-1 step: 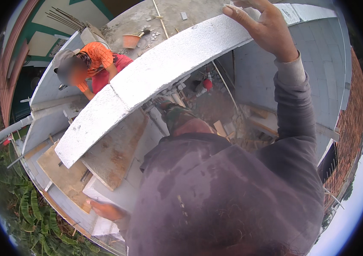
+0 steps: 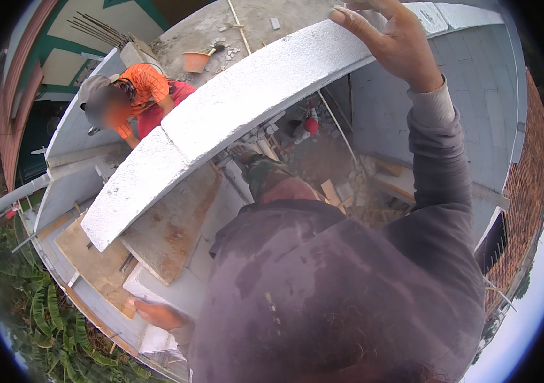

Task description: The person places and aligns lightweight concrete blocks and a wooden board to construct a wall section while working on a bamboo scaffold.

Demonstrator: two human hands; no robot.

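A curved-looking row of white lightweight concrete blocks (image 2: 246, 96) runs across the view as the top of a wall. My right hand (image 2: 403, 48) rests on its upper right stretch, thumb stretched out on the block's face. The other fingers reach over the block and are partly cut off by the picture's edge. Low on the left, my left hand (image 2: 159, 314) is held with its fingers stretched out, next to a stack of white blocks (image 2: 150, 284). Whether it touches them I cannot tell. A stained board (image 2: 173, 233) leans above that stack.
Beyond the wall a co-worker (image 2: 147, 96) in an orange shirt bends down. An orange bucket (image 2: 196, 62) stands on the concrete floor (image 2: 221, 25) among rubble. Below the wall lie broken pieces and a red round object (image 2: 311, 125). A plywood sheet (image 2: 99, 255) lies left.
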